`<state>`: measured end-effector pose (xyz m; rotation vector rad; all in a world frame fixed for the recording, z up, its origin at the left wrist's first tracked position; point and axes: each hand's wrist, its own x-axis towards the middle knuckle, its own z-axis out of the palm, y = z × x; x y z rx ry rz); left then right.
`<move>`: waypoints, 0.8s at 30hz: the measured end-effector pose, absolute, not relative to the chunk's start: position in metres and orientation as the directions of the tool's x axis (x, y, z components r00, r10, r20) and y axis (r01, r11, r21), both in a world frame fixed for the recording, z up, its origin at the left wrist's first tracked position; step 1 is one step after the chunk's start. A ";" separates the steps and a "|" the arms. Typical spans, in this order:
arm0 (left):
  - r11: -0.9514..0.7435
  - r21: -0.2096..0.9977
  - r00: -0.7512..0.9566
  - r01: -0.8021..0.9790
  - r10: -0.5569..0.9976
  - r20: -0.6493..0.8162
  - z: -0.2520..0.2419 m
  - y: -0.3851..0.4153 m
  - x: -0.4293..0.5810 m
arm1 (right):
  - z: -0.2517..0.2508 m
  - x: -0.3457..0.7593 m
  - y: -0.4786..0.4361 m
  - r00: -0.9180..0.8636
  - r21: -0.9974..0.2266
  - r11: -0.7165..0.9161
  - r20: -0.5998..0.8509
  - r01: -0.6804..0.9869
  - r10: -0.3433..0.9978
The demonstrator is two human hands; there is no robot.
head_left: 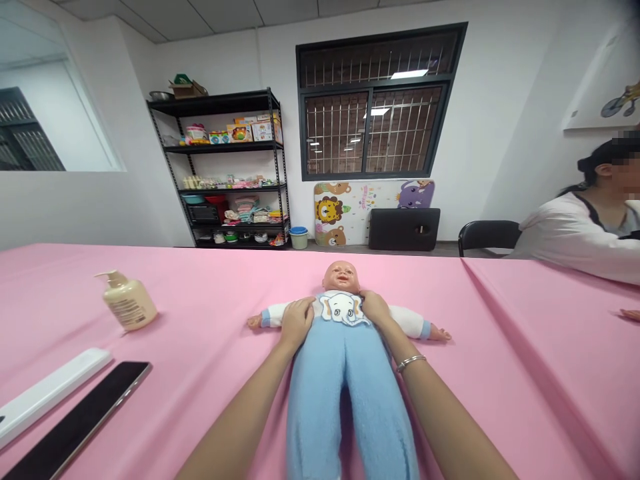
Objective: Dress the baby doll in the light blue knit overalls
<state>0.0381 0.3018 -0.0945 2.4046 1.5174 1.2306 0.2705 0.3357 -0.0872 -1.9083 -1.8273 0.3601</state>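
A baby doll lies on its back, head away from me, both arms stretched out sideways. It wears light blue overalls with an elephant-face bib over a white long-sleeved top with blue cuffs. At the left edge of the bib, my left hand rests by the doll's shoulder, its bent fingers pinching the clothing. My right hand, with a silver bangle on the wrist, pinches the clothing at the other shoulder, close to the neck. Both sets of fingertips are partly hidden.
A pink cloth covers the table. On the left are a cream pump bottle, a white elongated object and a black phone. Another person sits at the right edge. Shelves stand behind.
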 end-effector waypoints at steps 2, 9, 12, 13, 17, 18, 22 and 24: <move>-0.517 0.422 0.203 0.745 0.778 0.595 -0.095 0.302 0.038 | -0.089 0.270 0.336 0.103 -0.522 -0.015 0.140 0.853 0.985; -0.515 0.423 0.204 0.745 0.780 0.591 -0.094 0.302 0.038 | -0.091 0.265 0.334 0.253 -0.583 -0.110 0.169 0.805 0.953; -0.518 0.427 0.204 0.741 0.780 0.592 -0.094 0.302 0.038 | -0.090 0.263 0.331 0.287 -0.580 -0.135 0.180 0.804 0.941; -0.520 0.428 0.203 0.739 0.779 0.594 -0.094 0.302 0.038 | -0.089 0.262 0.329 0.292 -0.578 -0.137 0.184 0.805 0.939; -0.526 0.426 0.205 0.736 0.773 0.600 -0.096 0.302 0.037 | -0.085 0.263 0.326 0.215 -0.528 -0.094 0.172 0.844 0.961; -0.526 0.426 0.206 0.736 0.773 0.600 -0.096 0.301 0.036 | -0.084 0.265 0.326 0.176 -0.510 -0.072 0.159 0.857 0.971; -0.522 0.437 0.203 0.733 0.780 0.592 -0.097 0.302 0.036 | -0.083 0.273 0.330 0.073 -0.492 -0.006 0.117 0.870 0.990; -0.519 0.441 0.200 0.732 0.783 0.589 -0.096 0.302 0.036 | -0.084 0.276 0.333 0.058 -0.497 0.007 0.116 0.868 0.992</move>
